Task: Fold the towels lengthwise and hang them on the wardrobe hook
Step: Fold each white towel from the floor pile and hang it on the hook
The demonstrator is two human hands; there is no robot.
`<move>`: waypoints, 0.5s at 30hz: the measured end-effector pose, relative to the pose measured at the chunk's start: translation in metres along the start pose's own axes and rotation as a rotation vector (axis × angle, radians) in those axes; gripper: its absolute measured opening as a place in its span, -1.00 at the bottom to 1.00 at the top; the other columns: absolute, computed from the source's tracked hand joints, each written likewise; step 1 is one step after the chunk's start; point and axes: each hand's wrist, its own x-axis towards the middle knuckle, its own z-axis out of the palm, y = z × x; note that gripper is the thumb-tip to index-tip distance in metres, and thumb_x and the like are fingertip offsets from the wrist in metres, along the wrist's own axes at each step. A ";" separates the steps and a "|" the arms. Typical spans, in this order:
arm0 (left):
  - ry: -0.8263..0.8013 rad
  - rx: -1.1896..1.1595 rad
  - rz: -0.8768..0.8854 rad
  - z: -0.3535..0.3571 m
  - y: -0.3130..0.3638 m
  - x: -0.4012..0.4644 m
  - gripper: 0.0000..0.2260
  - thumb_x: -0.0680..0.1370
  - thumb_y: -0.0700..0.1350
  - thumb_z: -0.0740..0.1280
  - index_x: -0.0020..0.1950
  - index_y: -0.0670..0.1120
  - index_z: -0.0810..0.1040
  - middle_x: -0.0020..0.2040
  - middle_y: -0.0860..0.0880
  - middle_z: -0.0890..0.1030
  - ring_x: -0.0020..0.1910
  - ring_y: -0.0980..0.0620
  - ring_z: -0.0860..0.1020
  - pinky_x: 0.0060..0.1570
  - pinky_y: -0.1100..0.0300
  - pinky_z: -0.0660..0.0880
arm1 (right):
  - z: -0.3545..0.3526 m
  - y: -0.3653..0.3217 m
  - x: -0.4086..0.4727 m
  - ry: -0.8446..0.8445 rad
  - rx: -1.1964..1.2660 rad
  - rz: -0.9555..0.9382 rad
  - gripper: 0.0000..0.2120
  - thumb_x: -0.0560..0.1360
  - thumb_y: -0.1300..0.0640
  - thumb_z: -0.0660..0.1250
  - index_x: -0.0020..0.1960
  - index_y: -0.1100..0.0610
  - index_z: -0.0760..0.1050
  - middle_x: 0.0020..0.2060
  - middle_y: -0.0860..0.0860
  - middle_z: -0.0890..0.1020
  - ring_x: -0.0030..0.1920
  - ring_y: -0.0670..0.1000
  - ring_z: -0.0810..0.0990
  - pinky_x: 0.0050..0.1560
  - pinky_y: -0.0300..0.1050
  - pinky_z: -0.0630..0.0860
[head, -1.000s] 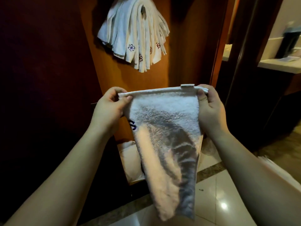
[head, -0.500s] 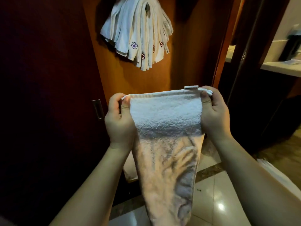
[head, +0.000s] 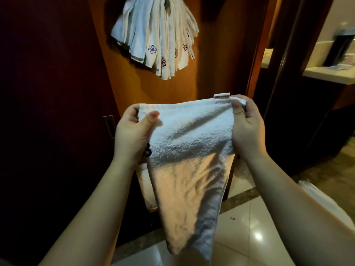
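A white terry towel hangs in front of me, held by its top edge, with a small label at its top right corner. My left hand pinches the top left corner, thumb on the near face. My right hand grips the top right corner. The towel's lower end narrows to a point above the floor. Several folded white towels with embroidered flowers hang in a bunch on the wooden wardrobe panel above; the hook itself is hidden by them.
A dark wardrobe door with a recessed handle stands at the left. A doorway at the right shows a pale counter. More white cloth lies on the glossy tiled floor, behind the towel and at the right edge.
The left thumb has come round onto the towel's near face at the top left corner. Both hands have moved slightly right with the towel, and it now shows slanted creases.
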 end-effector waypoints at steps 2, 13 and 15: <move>-0.104 -0.036 -0.110 -0.002 -0.002 0.003 -0.90 0.54 -0.22 0.42 0.03 -0.10 0.58 -0.19 0.03 0.72 -0.21 0.10 0.68 -0.25 0.29 0.57 | 0.000 0.000 0.002 0.008 0.008 -0.008 -0.82 0.66 -0.15 0.23 -0.01 -0.43 0.51 -0.05 -0.39 0.62 -0.01 -0.31 0.58 -0.05 -0.41 0.46; -0.187 -0.186 -0.201 -0.004 -0.015 0.009 -0.88 0.47 -0.09 0.38 -0.02 -0.07 0.54 -0.14 -0.02 0.65 -0.14 0.07 0.61 -0.07 0.18 0.55 | -0.025 0.021 0.015 -0.435 0.018 0.120 -0.45 0.14 -0.42 0.56 0.08 -0.35 0.54 0.03 -0.16 0.71 0.05 -0.14 0.69 -0.01 -0.26 0.61; -0.213 -0.204 -0.194 -0.003 -0.016 0.007 -0.88 0.46 -0.05 0.41 -0.04 -0.04 0.58 -0.15 0.00 0.67 -0.14 0.08 0.63 -0.09 0.20 0.58 | -0.028 0.027 0.017 -0.466 0.088 0.226 -0.39 0.11 -0.36 0.61 0.08 -0.18 0.62 -0.01 -0.15 0.74 -0.01 -0.07 0.73 -0.03 -0.17 0.66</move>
